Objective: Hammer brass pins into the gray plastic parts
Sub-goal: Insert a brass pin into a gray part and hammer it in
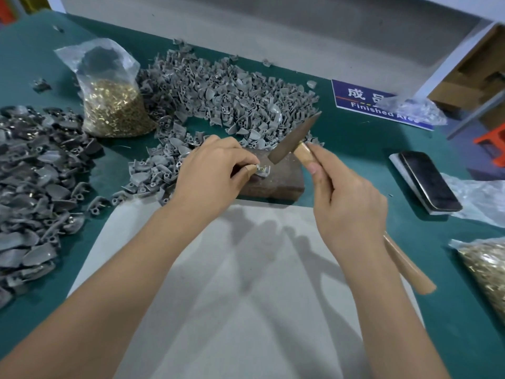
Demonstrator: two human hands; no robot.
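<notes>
On the block: a small gray plastic part (263,171) lies on the top of a dark brown rusty metal block (276,179), and a brass pin (261,168) stands in it.
Left hand: the left hand (211,175) pinches the gray part at its left end between thumb and curled fingers; a tan tape is wrapped around the thumb tip.
Right hand: the right hand (347,199) is closed around the light wooden handle of a small hammer with a dark metal head (293,138); the head is raised just above and right of the pin, not touching it.
Unworked parts: a big loose heap of gray plastic parts (218,91) lies behind and left of the block.
Left pile: a second pile of darker gray parts (35,187) is at the left edge of the green table (355,149).
Pins supply: a clear plastic bag of brass pins (114,105) stands between both piles; another such bag (489,266) is at the right edge.
Writing: a blue sign (363,101) shows white Chinese characters and the words "Finished Area", partly covered by a clear bag.
Phone: a black smartphone (429,180) lies on the right, on a white flat thing.
Front: a pale gray sheet (246,283) is under the forearms.
</notes>
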